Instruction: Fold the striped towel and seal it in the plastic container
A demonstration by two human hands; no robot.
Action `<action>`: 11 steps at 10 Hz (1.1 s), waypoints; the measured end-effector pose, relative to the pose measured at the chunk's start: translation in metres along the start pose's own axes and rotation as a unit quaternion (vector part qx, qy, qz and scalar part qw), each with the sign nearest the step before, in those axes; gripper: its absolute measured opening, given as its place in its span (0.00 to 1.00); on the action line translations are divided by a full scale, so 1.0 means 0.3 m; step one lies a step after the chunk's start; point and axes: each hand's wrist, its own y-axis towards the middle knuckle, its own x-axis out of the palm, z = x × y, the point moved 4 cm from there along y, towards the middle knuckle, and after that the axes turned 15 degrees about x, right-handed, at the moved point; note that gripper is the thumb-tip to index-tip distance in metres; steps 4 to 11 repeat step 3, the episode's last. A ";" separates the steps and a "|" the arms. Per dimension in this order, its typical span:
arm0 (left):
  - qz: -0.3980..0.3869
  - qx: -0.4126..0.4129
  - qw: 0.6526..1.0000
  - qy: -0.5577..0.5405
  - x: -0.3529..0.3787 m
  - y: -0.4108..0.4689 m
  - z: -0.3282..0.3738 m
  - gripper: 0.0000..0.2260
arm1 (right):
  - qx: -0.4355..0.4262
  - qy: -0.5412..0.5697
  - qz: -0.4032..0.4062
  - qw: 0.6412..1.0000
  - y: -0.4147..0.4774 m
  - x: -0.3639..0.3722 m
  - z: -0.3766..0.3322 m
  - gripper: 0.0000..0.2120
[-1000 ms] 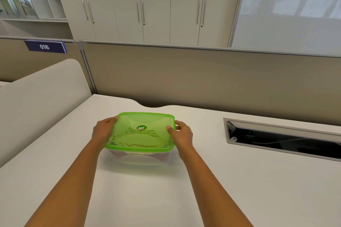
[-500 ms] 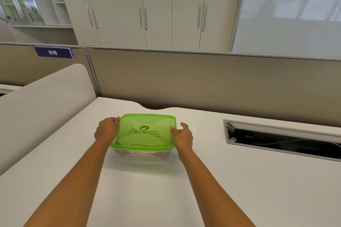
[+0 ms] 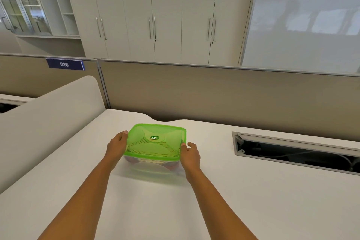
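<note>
A clear plastic container (image 3: 155, 167) stands on the white desk (image 3: 233, 200) with a translucent green lid (image 3: 144, 134) lying on top of it. The striped towel (image 3: 165, 147) shows through the lid, folded inside. My left hand (image 3: 116, 147) grips the lid's left edge, fingers curled over the rim. My right hand (image 3: 190, 154) holds the right edge near the front corner, thumb pressing on the rim.
A long open cable slot (image 3: 296, 152) is cut into the desk to the right. A beige partition wall (image 3: 214, 91) runs behind the desk, and a curved white divider (image 3: 48, 115) closes the left side. Cabinets stand beyond.
The view has shifted slightly; both hands stay on the lid's sides. My right hand has slid a little toward the front right corner.
</note>
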 end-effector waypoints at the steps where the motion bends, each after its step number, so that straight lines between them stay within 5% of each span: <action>1: -0.010 0.025 0.999 0.020 0.007 -0.034 0.015 0.21 | 0.001 0.000 -0.006 1.000 -0.029 -0.027 0.000 0.20; 3: 0.033 0.138 0.979 0.149 0.029 -0.132 0.076 0.22 | -0.131 -0.035 0.072 0.988 -0.134 -0.196 0.029 0.16; 11: 0.033 0.138 0.979 0.149 0.029 -0.132 0.076 0.22 | -0.131 -0.035 0.072 0.988 -0.134 -0.196 0.029 0.16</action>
